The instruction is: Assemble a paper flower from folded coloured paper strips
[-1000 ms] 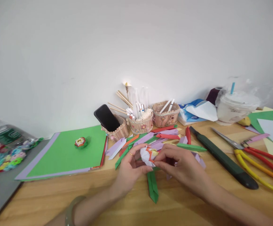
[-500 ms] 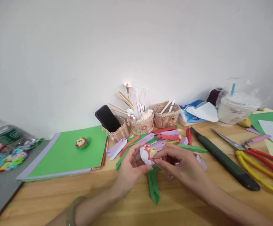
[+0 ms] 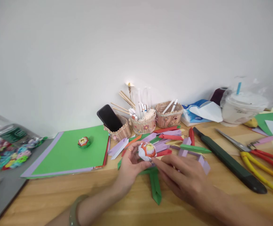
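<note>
My left hand [image 3: 133,164] holds a small folded paper flower [image 3: 148,151] between thumb and fingers. White outer petals ring an orange layer, with a yellow centre that faces up. My right hand [image 3: 182,174] is bunched just right of it, its index fingertip at the flower's lower right edge. Its thumb side is partly hidden, and what it pinches, if anything, cannot be made out. Below the flower, a folded green paper piece [image 3: 155,186] lies on the table. Behind my hands are loose purple, red, orange and green folded strips [image 3: 161,146].
A similar finished-looking flower [image 3: 83,142] rests on green paper sheets [image 3: 63,157] at left. Small baskets [image 3: 143,125] with a phone [image 3: 109,117] and pens line the wall. A dark green cutter [image 3: 230,161], scissors [image 3: 235,141] and a lidded cup [image 3: 243,106] are at right.
The flower has turned so its yellow centre shows more. My right hand has drawn slightly down and right from it. The whole view has shifted a little.
</note>
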The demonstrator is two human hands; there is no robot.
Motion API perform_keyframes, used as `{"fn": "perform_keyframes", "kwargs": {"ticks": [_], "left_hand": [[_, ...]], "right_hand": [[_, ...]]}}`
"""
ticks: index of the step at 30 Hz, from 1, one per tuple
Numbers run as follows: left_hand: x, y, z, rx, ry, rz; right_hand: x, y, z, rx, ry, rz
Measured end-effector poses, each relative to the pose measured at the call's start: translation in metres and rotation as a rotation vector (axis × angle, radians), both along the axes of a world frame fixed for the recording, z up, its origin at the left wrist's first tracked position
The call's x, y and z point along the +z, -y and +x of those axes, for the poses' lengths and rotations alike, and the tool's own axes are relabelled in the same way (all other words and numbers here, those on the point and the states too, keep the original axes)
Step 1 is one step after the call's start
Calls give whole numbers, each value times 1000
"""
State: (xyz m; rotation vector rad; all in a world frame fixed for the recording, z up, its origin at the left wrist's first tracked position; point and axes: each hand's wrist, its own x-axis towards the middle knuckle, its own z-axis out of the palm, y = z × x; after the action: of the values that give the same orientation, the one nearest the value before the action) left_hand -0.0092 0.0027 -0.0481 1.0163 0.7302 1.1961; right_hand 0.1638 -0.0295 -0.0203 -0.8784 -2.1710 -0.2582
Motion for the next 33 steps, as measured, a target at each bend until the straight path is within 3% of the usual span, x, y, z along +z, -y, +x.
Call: {"fn": "perform_keyframes", "kwargs": {"ticks": [4, 9, 13, 18, 27, 33], "left_hand": [[2, 0, 1, -21, 17, -10], [2, 1, 0, -10, 11, -15], [0, 1, -1, -38, 24, 20], [0, 0, 0, -37, 2, 69], [1, 2, 1, -54, -20, 193], [-1, 9, -4, 24, -264, 413]], "right_hand": [[1, 1, 0, -64, -17, 16], [2, 1, 0, 4, -17, -12], [3, 1, -1, -53, -34, -13], [5, 2, 0, 37, -84, -3], [13, 1, -3, 100, -377, -298], [11, 0, -7, 60, -449, -407]]}}
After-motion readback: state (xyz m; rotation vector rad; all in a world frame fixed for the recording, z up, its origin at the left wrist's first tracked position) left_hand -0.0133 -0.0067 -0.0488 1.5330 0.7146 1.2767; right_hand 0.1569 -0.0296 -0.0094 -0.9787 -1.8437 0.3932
